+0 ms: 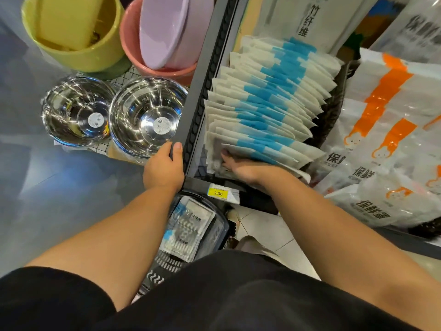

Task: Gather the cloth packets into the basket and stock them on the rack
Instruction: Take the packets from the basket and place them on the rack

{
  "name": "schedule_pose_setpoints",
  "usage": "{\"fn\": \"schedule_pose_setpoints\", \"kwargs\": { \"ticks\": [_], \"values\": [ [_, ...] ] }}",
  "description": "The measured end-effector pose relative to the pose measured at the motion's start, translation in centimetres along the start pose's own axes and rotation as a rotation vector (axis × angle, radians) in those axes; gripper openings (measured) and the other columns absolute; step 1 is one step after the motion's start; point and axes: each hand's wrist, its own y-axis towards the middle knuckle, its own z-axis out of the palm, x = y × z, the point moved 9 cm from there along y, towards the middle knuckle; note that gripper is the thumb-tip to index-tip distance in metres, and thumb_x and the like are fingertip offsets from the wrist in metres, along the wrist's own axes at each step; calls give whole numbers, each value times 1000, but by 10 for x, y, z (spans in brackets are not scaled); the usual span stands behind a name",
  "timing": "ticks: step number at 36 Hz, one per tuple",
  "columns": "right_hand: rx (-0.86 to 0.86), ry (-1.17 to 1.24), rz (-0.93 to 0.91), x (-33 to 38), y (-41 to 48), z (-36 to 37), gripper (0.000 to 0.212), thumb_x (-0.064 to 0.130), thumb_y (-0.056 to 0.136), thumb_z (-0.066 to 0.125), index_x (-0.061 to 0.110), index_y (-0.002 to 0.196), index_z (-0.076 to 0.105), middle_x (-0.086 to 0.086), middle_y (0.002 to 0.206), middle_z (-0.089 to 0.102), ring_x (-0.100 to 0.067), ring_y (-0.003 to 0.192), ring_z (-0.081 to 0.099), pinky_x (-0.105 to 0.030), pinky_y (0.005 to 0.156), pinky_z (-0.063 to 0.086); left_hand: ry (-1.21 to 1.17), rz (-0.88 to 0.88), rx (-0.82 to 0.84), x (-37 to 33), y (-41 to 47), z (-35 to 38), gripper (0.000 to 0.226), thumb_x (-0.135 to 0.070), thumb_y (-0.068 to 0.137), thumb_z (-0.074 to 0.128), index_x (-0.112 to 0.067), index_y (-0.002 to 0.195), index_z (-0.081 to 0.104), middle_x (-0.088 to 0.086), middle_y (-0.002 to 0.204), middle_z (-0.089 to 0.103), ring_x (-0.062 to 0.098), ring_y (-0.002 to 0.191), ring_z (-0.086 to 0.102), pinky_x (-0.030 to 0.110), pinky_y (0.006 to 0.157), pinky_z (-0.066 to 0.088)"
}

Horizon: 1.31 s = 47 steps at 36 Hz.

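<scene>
Here, left hand (164, 168) is clasping the metal post (202, 91); right hand (241, 169), grip unclear, is touching flat glossy packets (262, 111) at the shelf's (200, 185) front edge.

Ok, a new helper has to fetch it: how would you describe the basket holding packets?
Find the black rack post that the left hand grips, then look down below the yellow price tag. The basket is there: dark plastic with slotted walls, holding blue-and-white packets, unlike the shiny steel bowls left of the post.
</scene>
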Motion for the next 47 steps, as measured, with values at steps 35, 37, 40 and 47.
{"fn": "schedule_pose_setpoints", "kwargs": {
  "ticks": [35,37,40,47],
  "values": [
    [-475,-681,-488,97,-88,62,33,37,100,48,17,123,60,-7,120,64,-30,110,60,-42,84,52,156,36,-45,100,-90,-33,78,-69,94,40,-28,157,18,3,163,23,27,147,27,54,112,35],
    [-467,-732,-549,108,-84,84,38,38,100,52,16,131,56,-6,128,59,-29,119,53,-42,90,49,185,-36,-57,139,-110,-43,78,-68,94,40,-27,157,18,5,164,20,27,149,22,54,114,30],
    [-434,-903,-621,120,-72,122,55,41,100,54,12,145,44,-13,150,42,-33,140,35,-44,112,35,192,-148,-98,194,-142,-61,78,-66,94,41,-26,158,18,6,165,18,29,150,19,54,116,28],
    [-412,-1155,-755,141,-46,208,67,46,98,48,10,152,34,-19,164,23,-37,153,13,-50,125,15,188,-339,-178,302,-220,-91,78,-63,95,42,-24,158,17,6,166,15,31,151,16,52,118,25]
  ]
}}
